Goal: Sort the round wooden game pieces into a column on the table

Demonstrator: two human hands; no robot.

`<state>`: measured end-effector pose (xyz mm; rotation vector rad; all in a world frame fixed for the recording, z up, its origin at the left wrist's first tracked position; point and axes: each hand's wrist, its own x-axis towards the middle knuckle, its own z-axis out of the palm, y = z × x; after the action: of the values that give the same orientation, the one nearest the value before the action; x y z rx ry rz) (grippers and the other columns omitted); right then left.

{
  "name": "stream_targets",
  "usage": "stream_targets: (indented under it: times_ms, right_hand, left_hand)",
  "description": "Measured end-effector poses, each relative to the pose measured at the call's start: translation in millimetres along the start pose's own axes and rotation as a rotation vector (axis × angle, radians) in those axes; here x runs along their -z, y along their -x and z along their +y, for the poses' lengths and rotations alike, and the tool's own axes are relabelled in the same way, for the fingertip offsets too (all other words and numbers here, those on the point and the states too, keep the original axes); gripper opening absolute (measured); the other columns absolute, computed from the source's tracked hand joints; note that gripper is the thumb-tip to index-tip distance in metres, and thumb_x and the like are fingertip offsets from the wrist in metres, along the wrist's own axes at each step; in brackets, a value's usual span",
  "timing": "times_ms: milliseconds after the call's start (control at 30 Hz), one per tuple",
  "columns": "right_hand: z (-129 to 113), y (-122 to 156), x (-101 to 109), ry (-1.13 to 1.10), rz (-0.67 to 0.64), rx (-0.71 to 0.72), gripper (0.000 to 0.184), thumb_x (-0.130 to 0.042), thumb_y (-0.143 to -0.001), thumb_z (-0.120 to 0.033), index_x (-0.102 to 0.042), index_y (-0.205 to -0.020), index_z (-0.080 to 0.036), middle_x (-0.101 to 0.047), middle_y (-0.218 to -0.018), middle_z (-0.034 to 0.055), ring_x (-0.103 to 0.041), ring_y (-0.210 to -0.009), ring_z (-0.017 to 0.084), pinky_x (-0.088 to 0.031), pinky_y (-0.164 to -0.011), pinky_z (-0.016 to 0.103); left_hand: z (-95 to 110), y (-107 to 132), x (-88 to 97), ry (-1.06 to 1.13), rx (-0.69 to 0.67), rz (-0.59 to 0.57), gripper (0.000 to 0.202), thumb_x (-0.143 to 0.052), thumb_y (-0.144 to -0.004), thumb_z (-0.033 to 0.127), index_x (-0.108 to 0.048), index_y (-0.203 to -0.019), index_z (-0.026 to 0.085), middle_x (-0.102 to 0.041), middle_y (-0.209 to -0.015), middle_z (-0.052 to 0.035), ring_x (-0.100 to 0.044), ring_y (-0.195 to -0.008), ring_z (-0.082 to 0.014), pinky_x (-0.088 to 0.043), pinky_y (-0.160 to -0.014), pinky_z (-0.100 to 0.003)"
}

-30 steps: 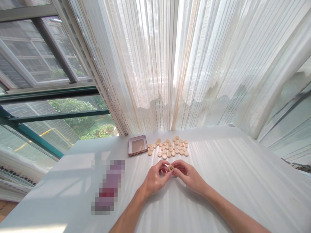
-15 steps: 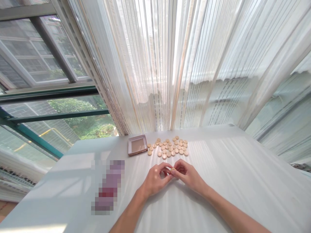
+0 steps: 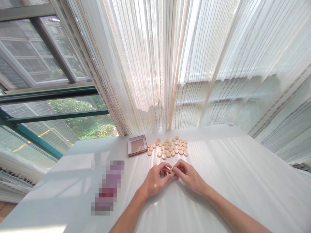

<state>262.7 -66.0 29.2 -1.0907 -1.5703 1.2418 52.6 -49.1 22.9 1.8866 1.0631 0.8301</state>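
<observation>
Since a second ago the disc (image 3: 171, 170) has turned: its marked face then looked up at the camera, and now it is tipped nearly edge-on, with only a sliver of dark marking showing. Both hands have barely shifted, and the curtain (image 3: 194, 64) behind has swung.

Nearest the front edge of the counter (image 3: 243, 181), two bare forearms run inward and meet near the middle. Left hand (image 3: 155, 179) and right hand (image 3: 190, 176) pinch the disc between them, thumbs and forefingers closed on its rim from either side, the other fingers (image 3: 163, 165) curled loosely. It sits just above the counter, held right at the meeting fingertips, so neither hand is clearly nearer; being round, it has no long axis to speak of, only a flat face that now tilts away.

Left of the hands, toward the left edge, lies a blurred purple and red patch (image 3: 108, 187) that I cannot identify.

Beyond the hands, toward the far edge, a loose cluster of like discs (image 3: 170, 147) lies flat, close together but well apart from the one held. Just left of that cluster sits a shallow square box (image 3: 137, 145), open and facing up. Behind the far edge hangs the curtain, with window frames (image 3: 48, 94) to the far left.
</observation>
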Motion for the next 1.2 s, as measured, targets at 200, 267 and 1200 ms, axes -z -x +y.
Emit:
stream_targets:
  times_ms: [200,267,1200]
  right_hand:
    - [3.0,-1.1,-0.2,-0.05,-0.024,0.001,0.027,-0.062,-0.102,-0.048,-0.065,-0.1,-0.021,-0.077,-0.096,0.0064,-0.075,-0.089,0.025,-0.06,-0.082,0.039]
    - [3.0,-1.2,-0.3,-0.06,-0.032,0.008,0.026,-0.064,-0.101,-0.047,-0.066,-0.101,-0.021,-0.077,-0.099,0.0068,-0.075,-0.092,0.026,-0.06,-0.084,0.039]
    - [0.3,0.3,1.1,0.03,0.002,-0.024,0.034,-0.063,-0.099,-0.054,-0.064,-0.089,-0.021,-0.073,-0.082,0.003,-0.07,-0.077,0.022,-0.055,-0.072,0.035]
  left_hand:
    - [5.4,-1.4,1.2,0.037,0.002,-0.013,0.023,-0.07,-0.096,0.034,-0.067,-0.116,0.024,-0.082,-0.098,-0.0042,-0.075,-0.088,-0.0223,-0.054,-0.082,-0.033]
    - [6.2,-1.8,1.4,0.035,0.006,-0.011,0.023,-0.07,-0.096,0.034,-0.068,-0.116,0.024,-0.082,-0.099,-0.0041,-0.076,-0.089,-0.0222,-0.054,-0.081,-0.032]
    - [1.5,1.2,-1.3,-0.084,-0.04,0.014,0.023,-0.072,-0.093,0.032,-0.07,-0.115,0.027,-0.083,-0.099,-0.002,-0.075,-0.087,-0.0216,-0.058,-0.088,-0.033]
